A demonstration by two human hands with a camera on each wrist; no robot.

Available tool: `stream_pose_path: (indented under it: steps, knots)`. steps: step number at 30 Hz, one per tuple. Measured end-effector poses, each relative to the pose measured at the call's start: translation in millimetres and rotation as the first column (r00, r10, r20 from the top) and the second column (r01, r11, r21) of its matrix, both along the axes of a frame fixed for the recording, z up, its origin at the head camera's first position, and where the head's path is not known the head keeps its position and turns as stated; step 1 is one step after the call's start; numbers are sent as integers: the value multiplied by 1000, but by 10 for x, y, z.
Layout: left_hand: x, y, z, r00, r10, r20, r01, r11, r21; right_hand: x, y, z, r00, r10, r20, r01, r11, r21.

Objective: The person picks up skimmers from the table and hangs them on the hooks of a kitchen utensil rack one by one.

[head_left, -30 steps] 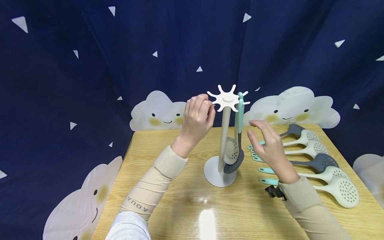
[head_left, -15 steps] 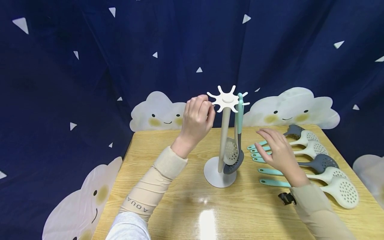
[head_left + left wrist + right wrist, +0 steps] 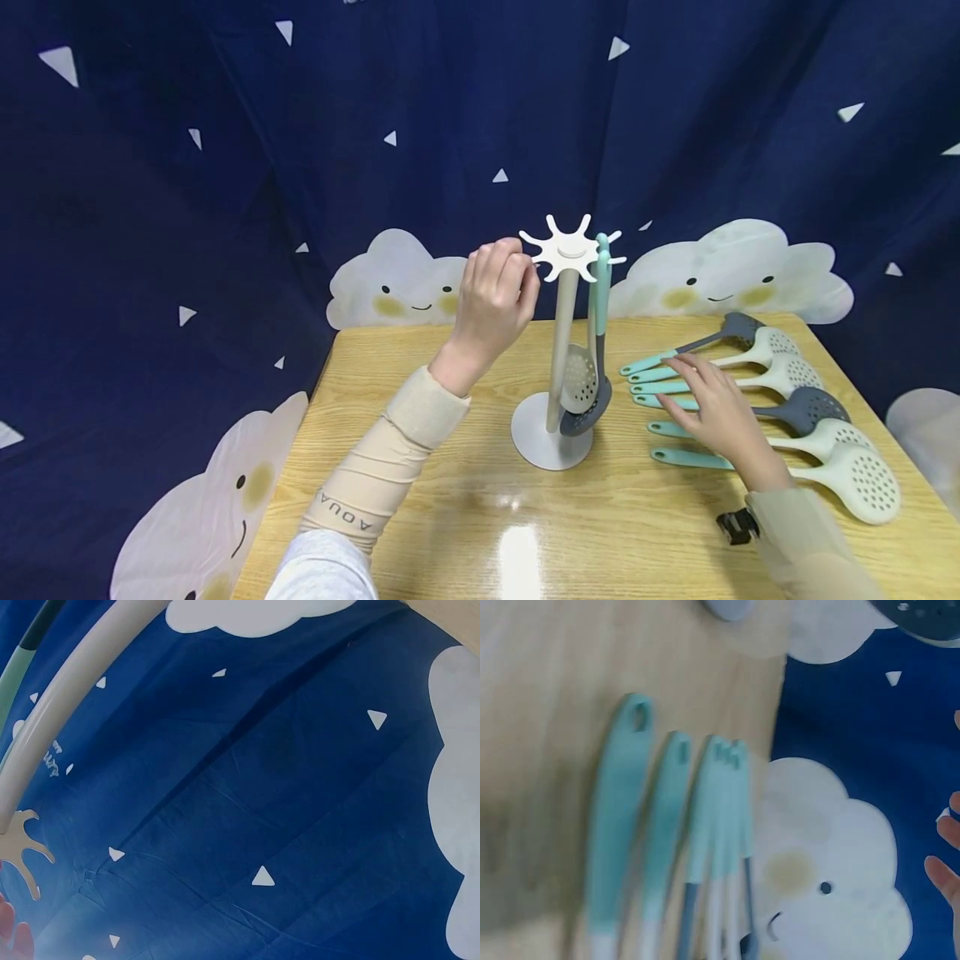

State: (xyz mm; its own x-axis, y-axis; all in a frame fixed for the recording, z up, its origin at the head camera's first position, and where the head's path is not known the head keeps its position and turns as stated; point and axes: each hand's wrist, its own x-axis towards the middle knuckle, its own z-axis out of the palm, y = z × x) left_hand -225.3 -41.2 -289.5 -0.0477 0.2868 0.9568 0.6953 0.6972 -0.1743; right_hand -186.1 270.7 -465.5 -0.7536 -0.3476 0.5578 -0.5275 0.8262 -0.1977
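My left hand [image 3: 491, 292] has its fingers curled at the left prong of a white utensil rack [image 3: 572, 245], apparently gripping it; the fingertips are hidden in the head view. In the left wrist view, the fingers [image 3: 21, 941] show beside the rack's prongs [image 3: 26, 851]. From the rack's right side hang a dark slotted ladle [image 3: 588, 414] and a pale perforated skimmer [image 3: 577, 371], both by mint handles. My right hand [image 3: 723, 421], fingers spread and holding nothing, hovers over several laid-out utensils. Nearest it are a dark skimmer [image 3: 813, 408] and a pale skimmer [image 3: 787, 373].
At the front of the row lies a pale skimmer [image 3: 870, 483], at the back a dark slotted turner [image 3: 741, 327]. Their mint handles [image 3: 619, 817] point left toward the rack's round base [image 3: 528, 437]. A blue cloud-patterned curtain [image 3: 450, 125] hangs behind the wooden table [image 3: 420, 517].
My right hand has moved away from the rack, rightward and down over the utensil handles. My left hand stays at the rack's prong, and the hanging utensils have not moved.
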Motion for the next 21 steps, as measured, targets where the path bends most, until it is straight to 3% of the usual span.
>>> stream_pose_path:
  steps: [8, 15, 21]
  knots:
    - [-2, 3, -7, 1000, -1, 3, 1, 1000, 2, 166, 163, -276, 992, -18, 126, 13, 999, 35]
    - [-9, 3, -10, 1000, -4, 5, 4, 1000, 2, 328, 292, -565, 964, -17, 267, 8, 999, 37]
    - [-1, 6, -9, 1000, -9, 6, 9, 1000, 5, 423, 370, -750, 947, -26, 320, 18, 999, 29]
